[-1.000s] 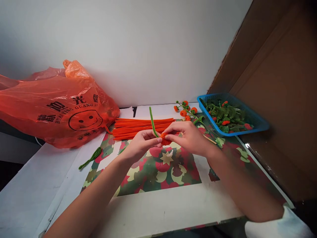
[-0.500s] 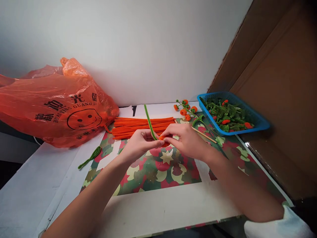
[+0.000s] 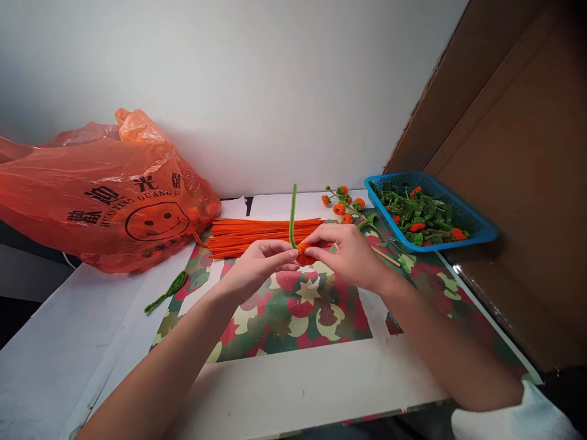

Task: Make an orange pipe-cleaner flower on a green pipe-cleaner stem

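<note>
Pinching a small orange pompom (image 3: pixel 303 255) between them above the patterned desk (image 3: pixel 293 318), the left hand (image 3: pixel 259 264) and right hand (image 3: pixel 348 253) each have their grip clamped on it, its green stem (image 3: pixel 292 215) rising upright before the orange pipe cleaners (image 3: pixel 257 233).

Orange bag (image 3: pixel 110 195) with black smiley print. Orange stems (image 3: pixel 257 233); green stem (image 3: pixel 292 211). Blue basket (image 3: pixel 477 229); red-green floral mat (image 3: pixel 293 311).

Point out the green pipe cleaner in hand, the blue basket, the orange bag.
green pipe cleaner (image 3: pixel 292 211), head view, mid stem above the fingers
blue basket (image 3: pixel 477 236), head view, near rim
orange bag (image 3: pixel 110 183), head view, printed side
</note>
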The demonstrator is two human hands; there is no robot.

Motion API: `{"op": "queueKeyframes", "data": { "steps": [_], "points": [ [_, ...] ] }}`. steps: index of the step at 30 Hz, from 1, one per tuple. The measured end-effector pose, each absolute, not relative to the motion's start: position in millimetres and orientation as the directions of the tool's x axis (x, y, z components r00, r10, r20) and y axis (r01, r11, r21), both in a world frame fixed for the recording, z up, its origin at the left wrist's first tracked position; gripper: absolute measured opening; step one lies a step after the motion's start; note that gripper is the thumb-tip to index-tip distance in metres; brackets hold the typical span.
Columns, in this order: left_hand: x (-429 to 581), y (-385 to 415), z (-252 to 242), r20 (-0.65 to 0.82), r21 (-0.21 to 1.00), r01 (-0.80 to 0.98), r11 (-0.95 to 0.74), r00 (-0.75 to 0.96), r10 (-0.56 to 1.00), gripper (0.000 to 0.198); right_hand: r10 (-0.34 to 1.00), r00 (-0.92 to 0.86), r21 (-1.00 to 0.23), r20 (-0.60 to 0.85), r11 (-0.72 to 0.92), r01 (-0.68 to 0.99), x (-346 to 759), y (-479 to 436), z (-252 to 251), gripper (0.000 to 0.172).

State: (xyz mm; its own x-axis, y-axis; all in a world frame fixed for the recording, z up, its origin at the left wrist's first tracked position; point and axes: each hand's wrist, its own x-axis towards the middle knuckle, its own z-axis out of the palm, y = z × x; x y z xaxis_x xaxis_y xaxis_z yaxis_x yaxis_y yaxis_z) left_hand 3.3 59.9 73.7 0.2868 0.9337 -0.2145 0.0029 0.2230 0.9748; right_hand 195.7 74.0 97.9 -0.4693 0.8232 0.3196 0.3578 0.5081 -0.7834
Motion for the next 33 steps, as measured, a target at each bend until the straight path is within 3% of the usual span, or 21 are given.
{"op": "queueKeyframes", "data": {
  "steps": [12,17,20,25,28,33],
  "points": [
    [9,55,79,-0.143,0.981,0.162,0.11,0.211,0.967,0.029,0.815,-0.474,-0.769,0.333,0.526,0.363,194,72,95,0.015],
    [11,57,68,-0.161,0.987,0.024,0.16,0.206,0.965,0.029,0.892,-0.363,-0.849,0.27,0.398,0.347,190,74,90,0.007],
    [13,59,62,-0.122,0.983,-0.117,0.138,0.136,0.983,0.033,0.929,-0.344,-0.94,0.14,0.234,0.248,191,83,81,0.018],
    [15,61,57,-0.156,0.978,-0.116,0.173,0.143,0.977,0.029,0.892,-0.451,-0.997,-0.034,0.0,0.075,195,102,63,0.031],
    [15,62,54,-0.162,0.967,-0.16,0.198,0.215,0.963,0.027,0.879,-0.476,-0.989,0.004,-0.067,-0.13,189,104,52,0.033],
    [19,59,54,-0.119,0.983,-0.1,0.157,0.317,0.941,0.033,0.938,-0.344,-0.966,0.028,-0.063,-0.25,173,96,44,0.027]
  ]
}}
